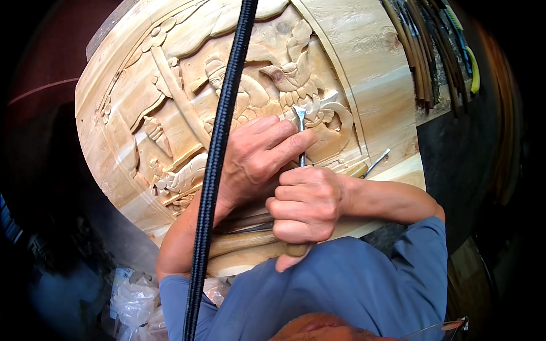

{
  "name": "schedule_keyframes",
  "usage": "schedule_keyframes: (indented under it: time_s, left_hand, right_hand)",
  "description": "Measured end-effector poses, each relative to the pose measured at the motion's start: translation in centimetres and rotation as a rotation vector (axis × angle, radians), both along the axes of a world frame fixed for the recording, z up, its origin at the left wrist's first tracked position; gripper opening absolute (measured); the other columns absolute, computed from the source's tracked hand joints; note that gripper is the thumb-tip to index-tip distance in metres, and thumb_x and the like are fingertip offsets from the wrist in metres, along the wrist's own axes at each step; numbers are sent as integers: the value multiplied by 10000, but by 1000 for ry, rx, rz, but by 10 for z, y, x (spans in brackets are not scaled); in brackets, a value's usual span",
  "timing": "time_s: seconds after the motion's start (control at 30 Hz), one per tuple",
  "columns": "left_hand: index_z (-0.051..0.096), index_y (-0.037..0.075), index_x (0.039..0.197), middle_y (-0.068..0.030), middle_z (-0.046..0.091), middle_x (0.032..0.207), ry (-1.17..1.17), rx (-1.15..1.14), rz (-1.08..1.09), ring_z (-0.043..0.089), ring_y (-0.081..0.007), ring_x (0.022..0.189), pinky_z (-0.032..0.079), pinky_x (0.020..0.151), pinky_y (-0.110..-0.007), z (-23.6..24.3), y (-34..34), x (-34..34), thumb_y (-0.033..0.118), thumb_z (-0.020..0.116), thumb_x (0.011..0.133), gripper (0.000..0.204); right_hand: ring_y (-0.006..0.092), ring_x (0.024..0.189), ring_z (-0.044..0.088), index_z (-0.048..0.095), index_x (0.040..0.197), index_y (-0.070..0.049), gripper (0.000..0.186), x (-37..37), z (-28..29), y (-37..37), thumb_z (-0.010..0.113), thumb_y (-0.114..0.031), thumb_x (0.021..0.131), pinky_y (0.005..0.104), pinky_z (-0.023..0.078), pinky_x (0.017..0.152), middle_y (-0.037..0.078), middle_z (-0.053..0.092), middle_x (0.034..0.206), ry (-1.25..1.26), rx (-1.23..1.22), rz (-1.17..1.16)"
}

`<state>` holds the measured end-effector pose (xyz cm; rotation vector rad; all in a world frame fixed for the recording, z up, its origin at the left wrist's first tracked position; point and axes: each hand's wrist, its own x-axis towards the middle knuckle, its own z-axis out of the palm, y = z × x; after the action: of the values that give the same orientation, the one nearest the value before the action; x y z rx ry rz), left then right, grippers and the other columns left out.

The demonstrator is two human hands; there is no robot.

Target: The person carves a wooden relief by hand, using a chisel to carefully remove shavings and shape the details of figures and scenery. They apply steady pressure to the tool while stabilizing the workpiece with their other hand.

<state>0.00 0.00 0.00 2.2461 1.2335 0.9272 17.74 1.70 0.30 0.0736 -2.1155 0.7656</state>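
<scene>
A pale wooden panel point(384, 111) fills the middle, carved in relief with figures, foliage and scrolls. My right hand point(301, 207) is wrapped round the handle of a steel chisel point(301, 128), whose flat blade rests on the carving right of centre. My left hand point(259, 153) lies just up and left of it, curled, with fingertips pressed on the chisel's shaft. A second chisel point(376, 161) lies on the panel beside my right wrist. More long tools point(253, 227) lie beneath my hands, partly hidden.
A black braided cord point(223, 119) crosses the view from top to bottom, left of my hands. A row of long tools point(421, 57) lies on a board at upper right. Crumpled clear plastic point(136, 301) sits at lower left. My blue-sleeved body borders the panel's near edge.
</scene>
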Motion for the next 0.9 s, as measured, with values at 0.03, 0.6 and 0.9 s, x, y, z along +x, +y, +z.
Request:
schedule_keyframes:
  time_s: [0.03, 0.6, 0.9]
  left_hand:
    - [758, 101, 1156, -44, 604, 885, -5, 1, 0, 627, -236, 757, 506, 638, -381, 0, 1, 1, 122, 745, 809, 348]
    - [748, 71, 1426, -60, 728, 965, -108, 148, -40, 669, -207, 725, 560, 626, -351, -7, -4, -1, 153, 828, 901, 538]
    - [811, 4, 1157, -170, 803, 1339, 75, 372, 58, 688, -121, 636, 531, 537, -275, -16, -17, -1, 281, 887, 950, 354]
  right_hand:
    - [205, 565, 470, 416, 698, -122, 661, 2, 0, 0, 673, -654, 993, 354, 389, 546, 37, 410, 698, 10, -12, 5]
    - [171, 544, 514, 507, 750, -76, 703, 14, 37, 2, 723, -689, 1017, 302, 368, 514, 147, 697, 858, -85, 113, -71]
    - [151, 573, 441, 405, 823, -115, 987, 33, 75, 59, 312, -1098, 843, 295, 376, 563, 159, 618, 756, 205, -1046, -175]
